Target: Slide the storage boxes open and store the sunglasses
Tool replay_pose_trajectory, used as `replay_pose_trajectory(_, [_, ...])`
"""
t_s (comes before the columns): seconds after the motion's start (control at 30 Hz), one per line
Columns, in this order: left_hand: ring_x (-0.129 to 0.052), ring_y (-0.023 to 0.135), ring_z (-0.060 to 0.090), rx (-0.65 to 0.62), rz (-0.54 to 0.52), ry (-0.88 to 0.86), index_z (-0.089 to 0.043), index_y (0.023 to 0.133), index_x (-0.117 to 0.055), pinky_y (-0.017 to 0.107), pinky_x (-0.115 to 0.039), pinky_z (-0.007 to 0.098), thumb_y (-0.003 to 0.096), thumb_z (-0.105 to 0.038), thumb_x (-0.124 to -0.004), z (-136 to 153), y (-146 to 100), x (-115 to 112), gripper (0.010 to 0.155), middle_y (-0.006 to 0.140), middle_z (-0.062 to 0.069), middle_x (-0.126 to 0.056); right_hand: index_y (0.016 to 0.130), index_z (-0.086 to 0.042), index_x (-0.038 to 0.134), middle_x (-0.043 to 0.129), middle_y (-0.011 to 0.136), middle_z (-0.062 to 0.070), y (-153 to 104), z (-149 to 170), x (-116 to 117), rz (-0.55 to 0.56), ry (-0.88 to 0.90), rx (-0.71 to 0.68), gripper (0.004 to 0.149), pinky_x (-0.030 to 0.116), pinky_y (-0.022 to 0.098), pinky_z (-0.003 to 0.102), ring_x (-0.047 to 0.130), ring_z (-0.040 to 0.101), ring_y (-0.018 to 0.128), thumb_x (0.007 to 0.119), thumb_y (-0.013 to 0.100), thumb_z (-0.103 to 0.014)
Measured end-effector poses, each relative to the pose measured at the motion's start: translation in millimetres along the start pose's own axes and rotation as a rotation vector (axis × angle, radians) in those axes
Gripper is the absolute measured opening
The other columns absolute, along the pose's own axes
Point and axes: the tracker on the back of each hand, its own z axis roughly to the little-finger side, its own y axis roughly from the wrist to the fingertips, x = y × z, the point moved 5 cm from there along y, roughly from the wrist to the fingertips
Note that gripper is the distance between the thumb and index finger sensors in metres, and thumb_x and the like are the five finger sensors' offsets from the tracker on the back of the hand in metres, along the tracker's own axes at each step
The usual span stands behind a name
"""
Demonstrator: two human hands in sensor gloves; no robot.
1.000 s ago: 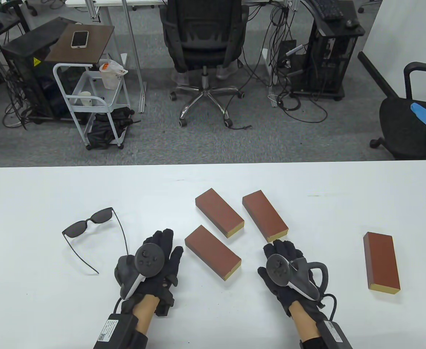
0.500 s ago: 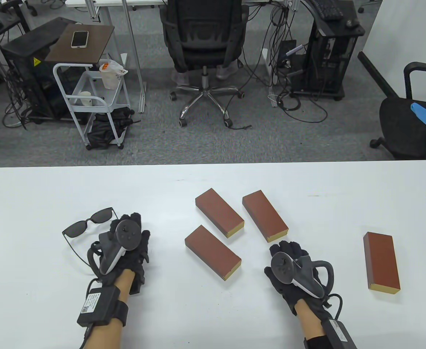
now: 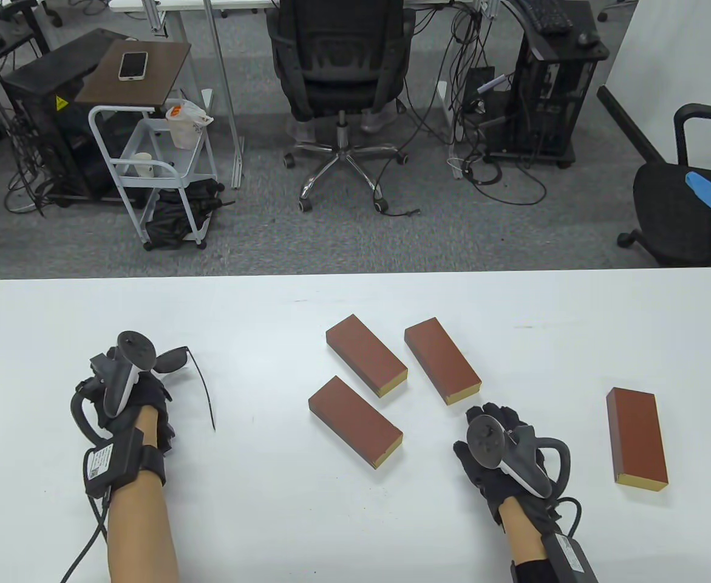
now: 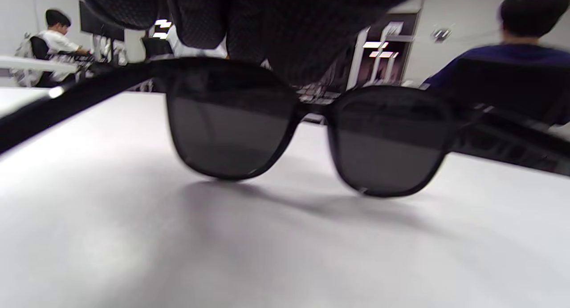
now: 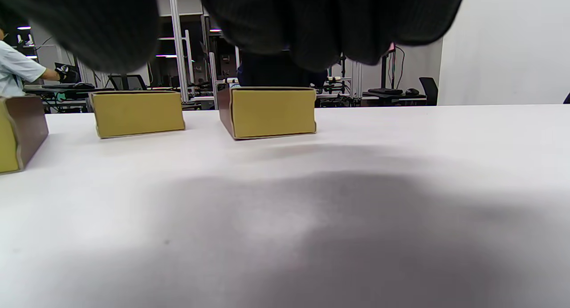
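Observation:
Black sunglasses (image 3: 173, 359) stand on the white table (image 3: 355, 522) at the left with their arms unfolded. My left hand (image 3: 125, 388) is over their left half. In the left wrist view my fingers (image 4: 285, 32) lie on top of the frame (image 4: 311, 108); I cannot tell whether they grip it. Four closed brown boxes with yellow ends lie on the table: two at the middle back (image 3: 365, 355) (image 3: 442, 360), one in front of them (image 3: 355, 421) and one at the right (image 3: 636, 436). My right hand (image 3: 493, 434) rests palm down and empty just below the box at the middle back right (image 5: 272, 112).
Bare white table lies between the sunglasses and the boxes and along the near edge. Beyond the far edge are office chairs (image 3: 340, 73), a small cart (image 3: 149, 164) and cables on the floor.
My left hand has moved left and away from me, from beside the front box to over the sunglasses. My right hand has drifted slightly right and toward me. The boxes have not moved.

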Motion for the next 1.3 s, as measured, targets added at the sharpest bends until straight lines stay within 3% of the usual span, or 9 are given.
replay_pose_trajectory(0.2, [-0.061,0.108,0.033,0.044,0.064,0.012,-0.034,0.101,-0.071,0.071,-0.059,0.062,0.0479,-0.027,-0.075,14,14,-15,0.053,0.113,0.0,-0.065,0.086,-0.026,0.07,0.071,0.098,0.008,0,6,0,-0.003,0.008,0.021,0.065,0.066,0.065,0.049,0.07,0.038,0.088,0.08,0.03,-0.057])
replay_pose_trajectory(0.33, [-0.071,0.101,0.033,0.045,0.082,-0.082,-0.033,0.094,-0.079,0.069,-0.063,0.059,0.0498,-0.026,-0.07,20,18,-15,0.046,0.107,0.001,-0.074,0.086,-0.026,0.07,0.071,0.098,0.008,0,9,0,0.0,0.014,0.03,0.065,0.066,0.064,0.049,0.07,0.038,0.088,0.08,0.03,-0.057])
replay_pose_trajectory(0.7, [-0.087,0.089,0.032,-0.058,0.105,-0.094,-0.033,0.09,-0.087,0.063,-0.073,0.055,0.0475,-0.025,-0.074,6,0,-5,0.045,0.097,0.001,-0.089,0.087,-0.026,0.069,0.07,0.098,0.008,0,2,-5,0.013,0.042,0.001,0.065,0.066,0.065,0.049,0.07,0.038,0.088,0.08,0.03,-0.057])
replay_pose_trajectory(0.97, [-0.091,0.086,0.031,-0.301,0.071,-0.113,-0.036,0.091,-0.088,0.059,-0.077,0.054,0.0469,-0.027,-0.077,-46,-42,24,0.046,0.095,0.0,-0.092,0.087,-0.026,0.068,0.07,0.098,0.009,-1,-5,-12,0.04,0.091,-0.034,0.065,0.067,0.064,0.048,0.071,0.038,0.087,0.081,0.031,-0.055])
replay_pose_trajectory(1.17, [-0.095,0.081,0.029,-0.574,0.023,-0.137,-0.036,0.09,-0.089,0.056,-0.079,0.052,0.0463,-0.028,-0.078,-106,-98,40,0.046,0.092,0.0,-0.096,0.087,-0.024,0.068,0.072,0.096,0.011,-2,-15,-19,0.067,0.174,-0.079,0.064,0.07,0.062,0.047,0.074,0.038,0.084,0.081,0.032,-0.053])
replay_pose_trajectory(1.3, [-0.096,0.08,0.029,-0.715,0.045,-0.113,-0.036,0.091,-0.089,0.055,-0.08,0.052,0.0464,-0.029,-0.078,-145,-141,42,0.046,0.091,0.0,-0.097,0.087,-0.023,0.068,0.072,0.095,0.011,-3,-21,-22,0.078,0.213,-0.114,0.063,0.071,0.061,0.047,0.075,0.038,0.083,0.082,0.032,-0.051])
